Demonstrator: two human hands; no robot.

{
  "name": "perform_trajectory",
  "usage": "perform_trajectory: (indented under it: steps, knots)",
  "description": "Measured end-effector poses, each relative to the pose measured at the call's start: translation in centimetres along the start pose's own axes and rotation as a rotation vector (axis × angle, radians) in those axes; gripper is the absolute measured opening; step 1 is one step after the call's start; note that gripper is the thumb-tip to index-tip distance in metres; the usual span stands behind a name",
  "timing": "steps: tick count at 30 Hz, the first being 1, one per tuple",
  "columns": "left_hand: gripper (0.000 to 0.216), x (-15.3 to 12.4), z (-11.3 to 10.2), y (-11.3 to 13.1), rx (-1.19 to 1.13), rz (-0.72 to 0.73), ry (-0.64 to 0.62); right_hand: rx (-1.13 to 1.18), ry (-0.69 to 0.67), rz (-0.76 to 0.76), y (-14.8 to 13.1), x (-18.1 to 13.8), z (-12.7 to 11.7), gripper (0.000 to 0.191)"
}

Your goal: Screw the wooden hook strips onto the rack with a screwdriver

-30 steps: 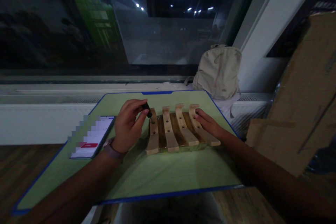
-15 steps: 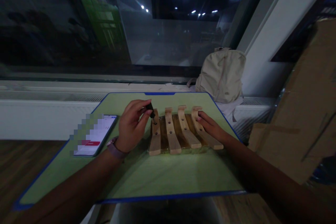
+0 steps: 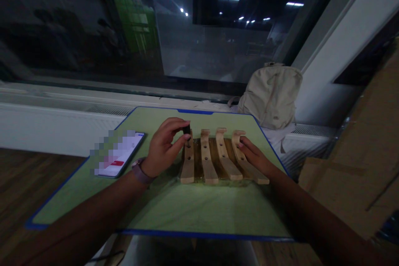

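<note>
My left hand [image 3: 165,145] pinches a small black-handled screwdriver [image 3: 186,129] from above. Its thin shaft points down at the upper hole of the leftmost wooden hook [image 3: 187,170]. Several such hooks, each with two dark holes and a curled far end, lie side by side across a shiny amber-brown board [image 3: 198,166]. At the far right, my right hand [image 3: 254,154] grips the upper part of the rightmost wooden hook [image 3: 249,169]; some of its fingers are hidden.
A phone [image 3: 121,156] lies left of my left hand on the green, blue-edged table [image 3: 212,212]. Behind the table's far right corner rests a beige backpack [image 3: 271,95]. A large cardboard sheet [image 3: 346,166] stands to the right, and a window [image 3: 199,41] lies beyond.
The whole view has shifted and tilted slightly. The screwdriver stands more upright now, still over the leftmost hook's upper hole. My right hand stays on the rightmost hook.
</note>
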State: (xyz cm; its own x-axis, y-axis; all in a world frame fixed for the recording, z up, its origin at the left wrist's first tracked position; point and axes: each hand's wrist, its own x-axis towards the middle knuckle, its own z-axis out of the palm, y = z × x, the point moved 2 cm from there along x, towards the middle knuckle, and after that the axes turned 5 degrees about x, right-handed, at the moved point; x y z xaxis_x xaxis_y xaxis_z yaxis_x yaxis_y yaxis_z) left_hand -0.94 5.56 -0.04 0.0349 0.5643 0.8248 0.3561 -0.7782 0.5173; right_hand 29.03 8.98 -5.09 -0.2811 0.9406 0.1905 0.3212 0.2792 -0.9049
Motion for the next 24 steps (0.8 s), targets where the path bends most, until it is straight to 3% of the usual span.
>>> perform_trajectory:
  steps: [3, 9, 12, 16, 24]
  knots:
    - [0.031, 0.2, 0.0, 0.0, 0.016, 0.041, 0.039, 0.019, 0.005, -0.01, 0.0, 0.1, 0.0, 0.029]
    - [0.032, -0.6, 0.1, -0.9, -0.044, -0.158, -0.009, 0.005, -0.002, -0.013, 0.0, 0.1, 0.0, 0.03]
    - [0.032, -0.7, 0.1, -0.9, -0.064, -0.114, -0.04, -0.012, -0.014, -0.01, 0.1, 0.1, 0.0, 0.03]
    - [0.035, -0.2, 0.1, -0.3, -0.07, -0.011, 0.04, -0.011, -0.002, -0.007, 0.1, 0.3, 0.0, 0.027]
    - [0.031, -0.2, 0.1, 0.2, -0.081, -0.138, -0.02, -0.049, -0.012, -0.035, -0.2, 0.2, 0.0, 0.026]
